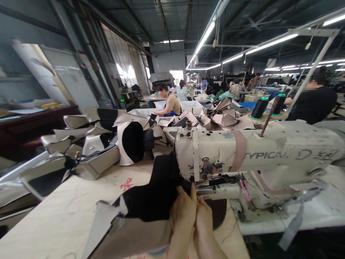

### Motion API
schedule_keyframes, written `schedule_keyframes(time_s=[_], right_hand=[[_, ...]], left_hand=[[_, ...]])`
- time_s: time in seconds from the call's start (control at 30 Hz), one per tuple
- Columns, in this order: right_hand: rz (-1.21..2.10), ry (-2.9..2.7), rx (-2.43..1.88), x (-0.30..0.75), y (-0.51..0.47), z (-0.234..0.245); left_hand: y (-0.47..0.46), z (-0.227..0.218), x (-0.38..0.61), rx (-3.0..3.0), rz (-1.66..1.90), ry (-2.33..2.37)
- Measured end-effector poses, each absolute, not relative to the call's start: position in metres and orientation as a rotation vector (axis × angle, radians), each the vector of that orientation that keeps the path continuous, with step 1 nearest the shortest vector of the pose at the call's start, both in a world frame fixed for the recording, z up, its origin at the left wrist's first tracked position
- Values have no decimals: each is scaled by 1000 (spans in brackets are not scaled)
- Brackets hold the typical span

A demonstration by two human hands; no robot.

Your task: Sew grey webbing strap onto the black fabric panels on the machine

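two hands meet at the needle end of the cream-white industrial sewing machine (pixel 258 154), pressed side by side. the left hand (pixel 183 210) has its grip closed on the black fabric-lined piece with a pale grey leather-like flap (pixel 151 198), fingers bunching the dark material just left of the presser foot. the right hand (pixel 205 219) lies against the left, fingertips tucked toward the same piece under the machine head; whether its grip is pinching the fabric or only resting on it i cannot tell, since the fingertips are hidden.

the piece sits directly ahead of and to the left of the grip, rising up against the machine's end, likely so the seam line stays flat and taut at the needle. its grey flap trails down and left over the pale worn counter (pixel 67 212), out of the way of the stitching area.

further left and beyond the grip, a heap of grey and black folded bag panels (pixel 91 144) is stacked on the counter, within reach. behind the machine, two dark thread cones on green bases (pixel 260 108) stand upright. other people sit at benches well beyond.
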State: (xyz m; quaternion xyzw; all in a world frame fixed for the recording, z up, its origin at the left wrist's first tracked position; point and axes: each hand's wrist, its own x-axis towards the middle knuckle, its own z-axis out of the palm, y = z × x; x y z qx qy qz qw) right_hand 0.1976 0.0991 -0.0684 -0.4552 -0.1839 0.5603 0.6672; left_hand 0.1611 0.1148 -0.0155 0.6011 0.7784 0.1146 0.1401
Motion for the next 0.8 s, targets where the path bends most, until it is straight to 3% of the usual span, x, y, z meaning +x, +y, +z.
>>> schedule_keyframes(time_s=[0.23,0.8], right_hand=[[1444,-261,-914,203,102,-67],[1491,-168,-823,192,99,-79]], left_hand=[[120,-25,153,1780,397,2159],[127,-28,144,1813,247,2145]])
